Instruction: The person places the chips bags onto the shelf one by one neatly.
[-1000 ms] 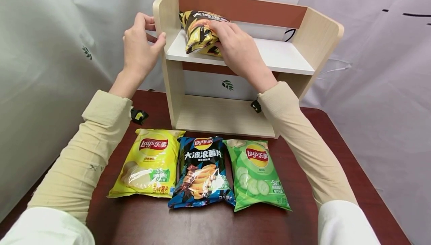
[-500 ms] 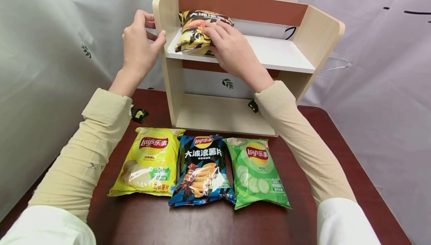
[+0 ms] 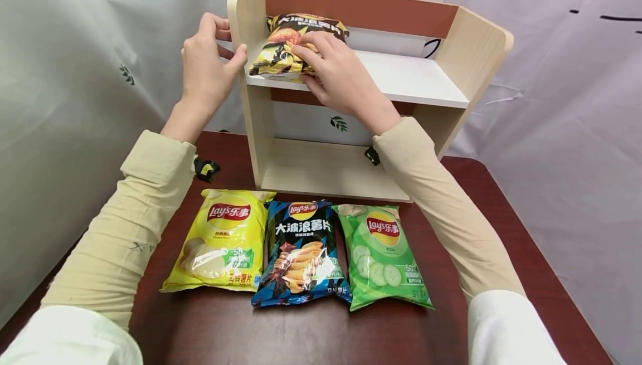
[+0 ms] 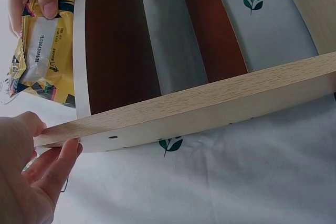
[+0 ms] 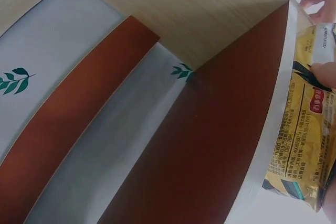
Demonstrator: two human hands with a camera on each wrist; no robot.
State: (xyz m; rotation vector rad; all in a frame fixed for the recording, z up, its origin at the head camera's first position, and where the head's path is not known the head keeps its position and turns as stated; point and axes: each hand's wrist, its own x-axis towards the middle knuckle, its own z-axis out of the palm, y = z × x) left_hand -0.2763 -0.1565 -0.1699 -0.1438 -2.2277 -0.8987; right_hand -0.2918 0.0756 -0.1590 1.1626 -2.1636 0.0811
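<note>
A black-and-yellow chip bag (image 3: 283,44) lies label up at the left end of the rack's white upper shelf (image 3: 411,78), near the left side panel (image 3: 254,25). My right hand (image 3: 343,72) grips its right front part, fingers on top, thumb lower at the front. The bag's yellow back (image 4: 60,59) and the right thumb show in the left wrist view. It juts past the shelf's front edge in the right wrist view. My left hand (image 3: 203,69) holds the rack's left side panel from outside, thumb at one face and fingers at the other.
On the dark red table (image 3: 311,337), in front of the rack, lie yellow (image 3: 220,242), blue-black (image 3: 301,253) and green (image 3: 383,259) Lay's chip bags side by side. Beneath the upper shelf is a pale wooden lower shelf (image 3: 326,170). A black cable (image 3: 432,48) hangs behind the rack.
My right hand has moved left and slightly down with the black-and-yellow chip bag, which now lies flatter and closer to the left panel. The left hand keeps its place.
</note>
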